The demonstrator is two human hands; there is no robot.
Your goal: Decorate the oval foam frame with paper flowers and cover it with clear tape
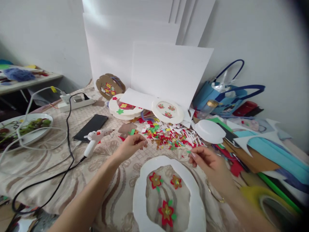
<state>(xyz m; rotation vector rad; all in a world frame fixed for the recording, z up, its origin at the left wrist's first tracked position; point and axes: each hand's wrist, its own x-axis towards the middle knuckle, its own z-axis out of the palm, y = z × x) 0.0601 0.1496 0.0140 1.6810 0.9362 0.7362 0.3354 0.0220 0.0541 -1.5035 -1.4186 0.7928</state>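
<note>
Between its thumb and fingertips, my right hand point(211, 162) pinches a small green paper piece point(189, 152). My left hand point(131, 145) is closed, its fingers pressed together over the table; whatever they hold, if anything, is too small to make out. In front of me, below both hands, lies a white scalloped frame point(140, 196) with a see-through middle. Red and brown flowers point(166, 212) sit on that middle, with small green leaves point(170, 202) beside two of them. Neither hand touches the frame.
A white glue gun point(93, 141) with a black cord lies left, near a black phone point(90, 127). Colourful scraps point(169, 133) cover the table behind my hands. Finished-looking frames point(154, 111), a blue bag point(217, 96), yellow tape point(256, 196) and a plate of grapes point(49, 120) stand around.
</note>
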